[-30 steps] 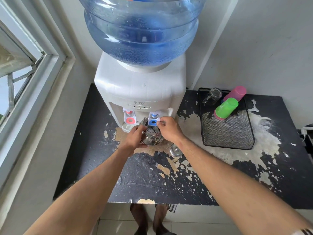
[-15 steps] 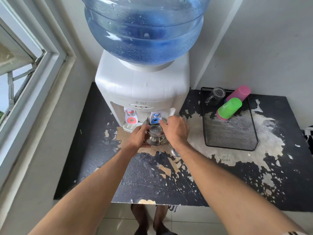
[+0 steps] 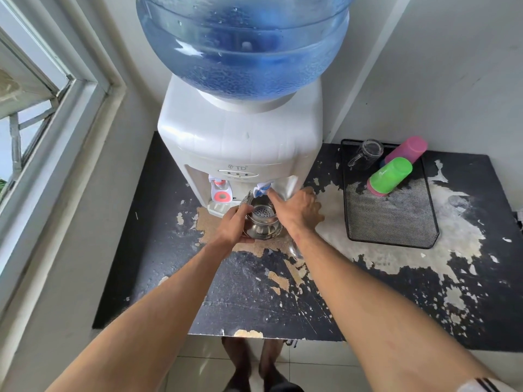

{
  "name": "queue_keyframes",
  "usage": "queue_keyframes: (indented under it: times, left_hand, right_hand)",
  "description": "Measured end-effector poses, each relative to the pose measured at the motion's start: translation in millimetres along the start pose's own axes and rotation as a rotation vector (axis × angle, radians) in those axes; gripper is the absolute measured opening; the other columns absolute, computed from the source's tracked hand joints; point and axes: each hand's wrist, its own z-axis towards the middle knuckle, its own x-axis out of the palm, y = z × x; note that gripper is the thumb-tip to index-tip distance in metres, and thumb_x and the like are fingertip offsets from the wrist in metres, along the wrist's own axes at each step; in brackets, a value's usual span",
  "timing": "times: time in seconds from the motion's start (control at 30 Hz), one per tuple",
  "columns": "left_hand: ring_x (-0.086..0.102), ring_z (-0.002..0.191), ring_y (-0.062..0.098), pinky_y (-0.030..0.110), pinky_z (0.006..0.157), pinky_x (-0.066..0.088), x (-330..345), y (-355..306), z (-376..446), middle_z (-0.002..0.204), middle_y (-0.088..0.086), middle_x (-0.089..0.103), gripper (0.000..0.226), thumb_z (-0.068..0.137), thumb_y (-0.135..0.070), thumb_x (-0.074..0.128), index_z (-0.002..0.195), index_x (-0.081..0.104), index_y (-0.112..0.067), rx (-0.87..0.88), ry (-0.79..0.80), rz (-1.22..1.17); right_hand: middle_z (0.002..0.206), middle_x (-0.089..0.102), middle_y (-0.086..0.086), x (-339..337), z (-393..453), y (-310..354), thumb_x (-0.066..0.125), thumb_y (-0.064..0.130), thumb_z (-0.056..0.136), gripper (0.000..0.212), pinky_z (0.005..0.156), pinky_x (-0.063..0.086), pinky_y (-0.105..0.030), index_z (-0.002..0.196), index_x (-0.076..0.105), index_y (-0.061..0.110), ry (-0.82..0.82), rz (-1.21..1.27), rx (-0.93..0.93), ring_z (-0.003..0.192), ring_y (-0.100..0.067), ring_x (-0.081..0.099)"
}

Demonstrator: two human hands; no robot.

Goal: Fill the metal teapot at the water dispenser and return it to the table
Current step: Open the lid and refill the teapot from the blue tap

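Since 1 s ago: right hand (image 3: 301,206) has slid from the front of the blue tap (image 3: 262,190) to its right side, index finger now stretched onto the lever; lever looks tipped. Left hand (image 3: 232,228) and teapot (image 3: 261,225) roughly unchanged.

Left hand: fingers and thumb curled round the teapot's left side, gripping it. Right hand: index straight and pressing the blue tap, other fingers loosely bent beside the dispenser (image 3: 240,142), holding nothing.

Teapot: lid off, strainer visible inside, mouth directly under the blue tap, in front of the drip tray. Can't tell if it sits on the table (image 3: 169,261) or is held just above. Water stream not discernible.

Red tap (image 3: 221,190) untouched, left of the blue one. Bottle (image 3: 243,46) on top of the dispenser, partly full.

Small shiny round item, possibly the lid (image 3: 295,248), on the table, mostly hidden by the right forearm.

Mesh tray (image 3: 393,222) to the right: glass mug (image 3: 366,154), green cup (image 3: 392,176), pink cup (image 3: 406,149) lying in its far end.
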Motion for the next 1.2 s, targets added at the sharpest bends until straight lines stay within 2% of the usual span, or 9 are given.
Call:
queue_keyframes:
  times: [0.17,0.3,0.43,0.5,0.77,0.97,1.2]
  left_hand:
    - [0.072,0.091,0.027,0.039,0.071,0.062,-0.5,1.2,0.5,0.101,0.012,0.069,0.043,0.100,-0.045,0.050,0.123,0.058,-0.009,0.000,0.011,0.007]
    - [0.072,0.090,0.027,0.040,0.071,0.063,-0.3,1.4,1.1,0.101,0.013,0.069,0.043,0.099,-0.045,0.051,0.123,0.058,-0.009,0.000,0.012,-0.004]
    - [0.073,0.085,0.023,0.036,0.067,0.062,-1.5,2.1,1.0,0.100,0.010,0.069,0.041,0.102,-0.043,0.049,0.123,0.058,-0.009,0.002,0.021,-0.016]
    - [0.072,0.083,0.021,0.034,0.065,0.061,-1.9,1.8,0.5,0.096,0.008,0.068,0.040,0.103,-0.044,0.048,0.122,0.059,-0.010,0.003,0.020,-0.021]
    - [0.071,0.081,0.020,0.032,0.060,0.060,-2.9,-0.4,1.2,0.091,0.005,0.065,0.035,0.101,-0.049,0.050,0.111,0.062,-0.018,0.015,0.010,-0.014]
    - [0.069,0.085,0.022,0.031,0.059,0.060,-3.7,-0.1,1.6,0.094,0.007,0.062,0.035,0.101,-0.049,0.051,0.111,0.062,-0.018,0.012,0.011,-0.016]
    - [0.069,0.081,0.020,0.031,0.060,0.060,-5.4,-0.3,2.6,0.092,0.006,0.062,0.033,0.101,-0.048,0.051,0.110,0.061,-0.018,0.017,0.027,-0.016]
  right_hand:
    - [0.125,0.062,-0.013,3.4,1.1,3.2,0.062,0.091,0.066,0.104,0.095,0.050,-0.053,0.126,0.053,0.006,0.030,0.082,0.058,0.113,-0.036,0.060]
    - [0.120,0.065,-0.009,5.0,3.0,5.3,0.067,0.090,0.063,0.100,0.094,0.052,-0.049,0.122,0.054,0.010,0.044,0.173,0.106,0.108,-0.034,0.063]
    - [0.107,0.067,-0.006,1.2,7.2,5.1,0.073,0.086,0.061,0.080,0.092,0.051,-0.046,0.096,0.051,0.017,0.032,0.191,0.091,0.095,-0.029,0.064]
    - [0.102,0.067,-0.004,-0.6,8.1,5.0,0.073,0.086,0.061,0.077,0.091,0.052,-0.045,0.090,0.046,0.020,0.030,0.193,0.079,0.091,-0.026,0.063]
    - [0.100,0.068,-0.002,-2.7,11.6,3.5,0.071,0.089,0.059,0.082,0.092,0.052,-0.046,0.097,0.059,0.017,0.032,0.184,0.067,0.091,-0.024,0.065]
    - [0.094,0.061,0.001,-5.5,12.2,2.5,0.071,0.091,0.056,0.080,0.093,0.051,-0.046,0.089,0.049,0.021,0.036,0.172,0.045,0.089,-0.023,0.061]
    - [0.097,0.067,-0.002,-4.3,13.5,1.9,0.070,0.091,0.057,0.084,0.091,0.054,-0.047,0.094,0.056,0.017,0.023,0.177,0.025,0.092,-0.024,0.065]
